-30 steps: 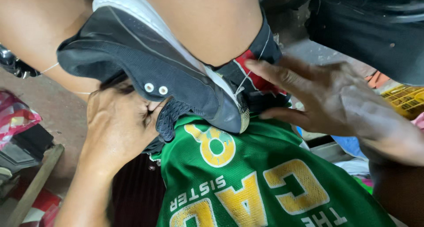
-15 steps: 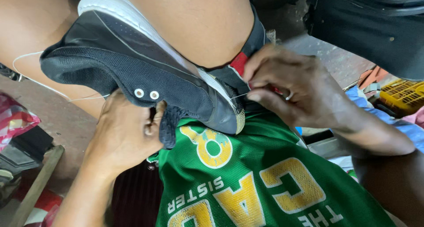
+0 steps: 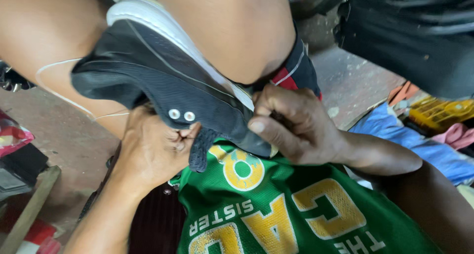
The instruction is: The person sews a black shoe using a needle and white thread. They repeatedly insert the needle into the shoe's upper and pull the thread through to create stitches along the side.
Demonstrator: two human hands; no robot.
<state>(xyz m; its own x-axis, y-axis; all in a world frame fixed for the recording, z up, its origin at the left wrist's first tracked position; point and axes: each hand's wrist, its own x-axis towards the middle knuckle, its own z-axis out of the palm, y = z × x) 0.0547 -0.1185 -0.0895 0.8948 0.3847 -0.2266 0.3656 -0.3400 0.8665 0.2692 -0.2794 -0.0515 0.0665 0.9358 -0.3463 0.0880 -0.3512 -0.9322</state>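
Note:
A black canvas shoe (image 3: 163, 81) with a white sole and two metal eyelets lies on its side, wedged between my bare knees. My left hand (image 3: 153, 153) is under the shoe, fingers curled against its tongue and underside. My right hand (image 3: 291, 128) is closed in a fist at the shoe's heel end, thumb pressed on the black fabric, pinching something too small to make out. A thin white thread (image 3: 54, 86) loops from the shoe across my left leg. I wear a green jersey (image 3: 276, 214) with yellow lettering.
Concrete floor (image 3: 355, 81) lies beyond my knees. A yellow crate (image 3: 439, 113), blue cloth (image 3: 410, 140) and pink cloth sit at right. A wooden stick (image 3: 29, 209) and red items lie at lower left. A dark bag (image 3: 419, 32) hangs at top right.
My right hand went from open fingers near the heel to a closed fist gripping there. The shoe tilted and the white thread now loops out over my left leg.

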